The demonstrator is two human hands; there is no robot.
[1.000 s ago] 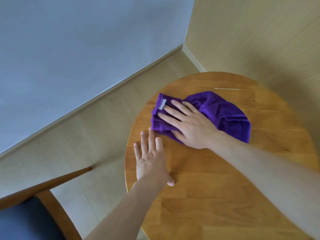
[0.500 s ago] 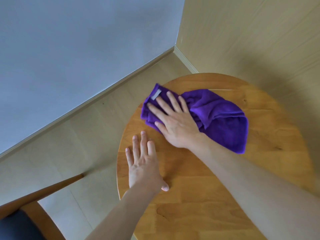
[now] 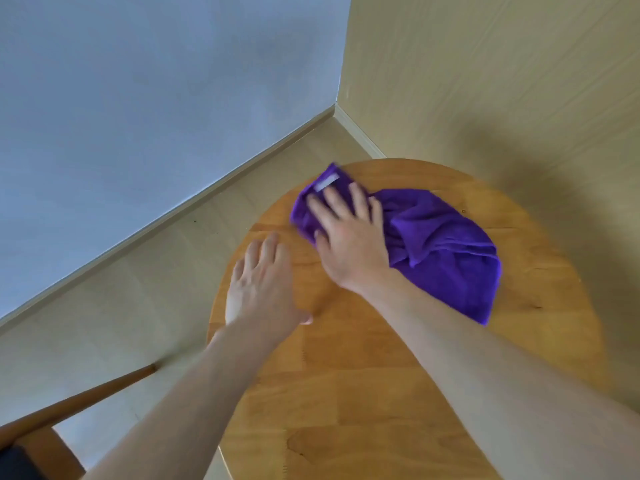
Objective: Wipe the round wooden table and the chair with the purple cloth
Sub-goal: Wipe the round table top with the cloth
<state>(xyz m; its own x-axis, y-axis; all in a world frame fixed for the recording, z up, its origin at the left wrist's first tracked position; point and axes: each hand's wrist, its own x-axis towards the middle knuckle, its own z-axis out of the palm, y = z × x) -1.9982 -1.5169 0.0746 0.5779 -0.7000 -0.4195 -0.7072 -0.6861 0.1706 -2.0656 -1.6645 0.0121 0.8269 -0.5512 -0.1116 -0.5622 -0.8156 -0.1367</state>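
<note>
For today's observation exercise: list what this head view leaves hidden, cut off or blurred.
- Chair: head view, mostly cut off by the bottom-left edge.
- Round wooden table: near rim cut off by the bottom edge; legs hidden under its top.
- Purple cloth: partly covered by the right hand.
- Left hand: motion-blurred; table contact unclear.

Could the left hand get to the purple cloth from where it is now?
Probably yes. The left hand lies flat on the round wooden table, just short of the purple cloth, with bare wood between them. Only the right hand covers part of it.
</note>
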